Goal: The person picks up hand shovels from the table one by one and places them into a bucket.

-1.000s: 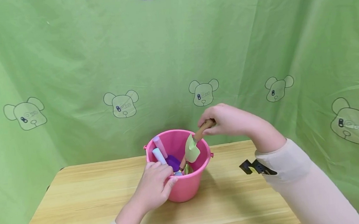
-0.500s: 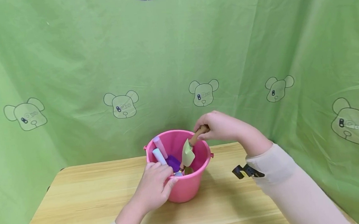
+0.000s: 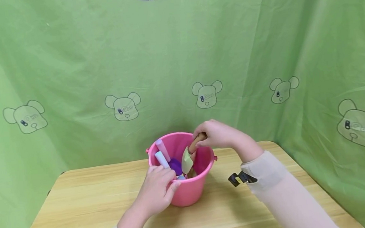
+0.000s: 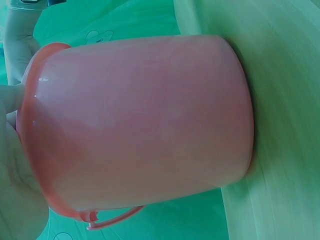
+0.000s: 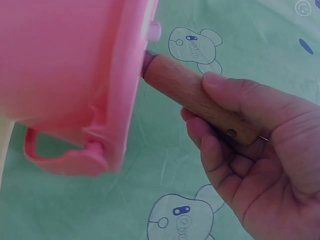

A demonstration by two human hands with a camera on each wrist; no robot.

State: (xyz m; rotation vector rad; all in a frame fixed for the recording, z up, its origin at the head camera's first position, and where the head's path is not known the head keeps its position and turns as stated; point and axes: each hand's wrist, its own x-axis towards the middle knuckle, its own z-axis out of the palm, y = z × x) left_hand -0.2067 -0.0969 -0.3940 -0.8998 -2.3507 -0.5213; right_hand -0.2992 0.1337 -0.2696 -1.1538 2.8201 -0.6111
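Note:
A pink bucket [image 3: 188, 192] stands upright on the wooden table. My left hand [image 3: 154, 187] grips its near rim, fingers over the edge and thumb outside, as the left wrist view of the bucket wall [image 4: 150, 115] also shows. In my right hand [image 3: 217, 135] is a hand trowel [image 3: 187, 161] with a pale green blade and a wooden handle [image 5: 182, 85]. The blade tilts down inside the bucket, and the handle crosses above the far right rim. A lilac handle [image 3: 162, 149], a pale blue handle [image 3: 161, 158] and a purple piece [image 3: 175, 167] show inside the bucket.
The wooden table [image 3: 89, 203] reaches around the bucket, its back edge close to a green curtain [image 3: 159, 58] printed with bear heads. The bucket's pink carrying handle [image 5: 65, 162] hangs down outside.
My right hand has moved down and to the left, lowering the trowel's blade deeper into the bucket. The left hand stays at the rim.

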